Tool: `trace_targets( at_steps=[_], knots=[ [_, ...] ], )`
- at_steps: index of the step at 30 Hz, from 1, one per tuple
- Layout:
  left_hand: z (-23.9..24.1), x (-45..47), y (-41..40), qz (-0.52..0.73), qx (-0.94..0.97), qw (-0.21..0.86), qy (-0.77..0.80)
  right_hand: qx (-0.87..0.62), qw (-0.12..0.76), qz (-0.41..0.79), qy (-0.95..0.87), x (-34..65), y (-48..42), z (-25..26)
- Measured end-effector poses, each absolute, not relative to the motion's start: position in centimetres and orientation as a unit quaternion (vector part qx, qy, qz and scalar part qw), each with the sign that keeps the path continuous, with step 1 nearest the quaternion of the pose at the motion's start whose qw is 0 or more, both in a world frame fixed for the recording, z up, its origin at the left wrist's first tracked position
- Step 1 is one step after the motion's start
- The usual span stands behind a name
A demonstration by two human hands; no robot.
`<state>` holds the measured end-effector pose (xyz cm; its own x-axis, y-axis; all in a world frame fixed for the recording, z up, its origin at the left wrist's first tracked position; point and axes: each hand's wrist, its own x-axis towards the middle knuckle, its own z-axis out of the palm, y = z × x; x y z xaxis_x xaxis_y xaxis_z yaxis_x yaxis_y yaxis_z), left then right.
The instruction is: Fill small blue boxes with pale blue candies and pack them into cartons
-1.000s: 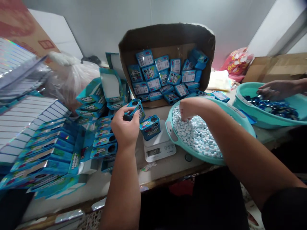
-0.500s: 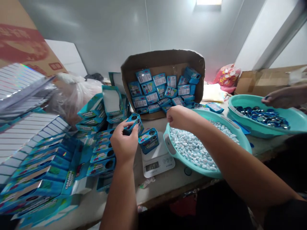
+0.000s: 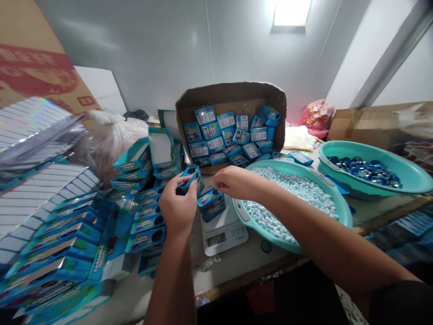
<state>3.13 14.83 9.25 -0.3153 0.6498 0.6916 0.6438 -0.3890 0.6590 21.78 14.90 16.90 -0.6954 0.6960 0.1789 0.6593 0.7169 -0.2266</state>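
My left hand [image 3: 177,207] grips a small blue box [image 3: 191,177] with a round hole in its top, held just left of the scale. My right hand [image 3: 233,181] hovers closed above a second blue box [image 3: 212,204] that stands on the white digital scale [image 3: 223,225]; whether it holds candies I cannot tell. Right of the scale sits a teal basin [image 3: 338,212] filled with small white candies [image 3: 287,198].
A tipped cardboard box [image 3: 233,92] of filled blue packs stands behind. Stacks of blue boxes [image 3: 142,212] and flat cartons [image 3: 50,239] crowd the left. A second teal basin [image 3: 406,174] with dark blue pieces sits at right. The table edge [image 3: 250,277] runs close to me.
My right hand rose out of the candy basin and moved left to above the box on the scale. Another person's hand left the right basin. The view tilted up.
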Motion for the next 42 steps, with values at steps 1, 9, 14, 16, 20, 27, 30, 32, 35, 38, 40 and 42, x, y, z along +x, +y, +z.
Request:
trace_targets(
  at_steps=[1,9,14,16,20,27,30,32,35,38,40,42],
  knots=[
    [9.3,3.1,14.8,0.594,0.586,0.001,0.551,-0.37,0.127,0.074,-0.917,21.7,14.9,16.8],
    [9.8,3.1,14.4,0.598,0.585,0.006,0.548,-0.389,0.11,0.078,-0.911,21.6,14.7,16.3],
    [10.0,3.3,14.3,0.601,0.583,0.011,0.546,-0.383,0.135,0.09,-0.909,21.5,14.6,16.4],
    [9.9,3.3,14.3,0.602,0.582,0.011,0.546,-0.394,0.141,0.072,-0.905,21.7,14.4,16.6],
    [9.7,3.3,14.5,0.611,0.576,0.011,0.543,-0.467,0.087,0.024,-0.88,23.1,13.9,17.1],
    [9.6,3.2,14.4,0.606,0.6,-0.003,0.522,-0.572,-0.084,0.023,-0.816,26.9,15.6,16.9],
    [9.7,3.2,14.4,0.609,0.603,-0.023,0.515,-0.57,-0.105,0.05,-0.814,26.9,15.8,17.2],
    [9.6,3.1,14.5,0.607,0.607,-0.031,0.512,-0.57,-0.12,0.063,-0.811,26.5,15.5,17.6],
    [9.2,2.8,15.0,0.602,0.61,-0.022,0.514,-0.57,-0.13,0.071,-0.809,26.0,14.8,18.1],
    [8.9,2.5,15.5,0.584,0.585,0.043,0.561,-0.575,-0.132,0.074,-0.804,25.8,14.4,18.3],
    [9.0,2.2,16.0,0.524,0.569,0.114,0.624,-0.584,-0.134,0.077,-0.797,25.8,14.3,18.2],
    [9.6,2.1,16.8,0.449,0.57,0.168,0.668,-0.592,-0.127,0.075,-0.792,26.0,14.2,17.9]
  ],
)
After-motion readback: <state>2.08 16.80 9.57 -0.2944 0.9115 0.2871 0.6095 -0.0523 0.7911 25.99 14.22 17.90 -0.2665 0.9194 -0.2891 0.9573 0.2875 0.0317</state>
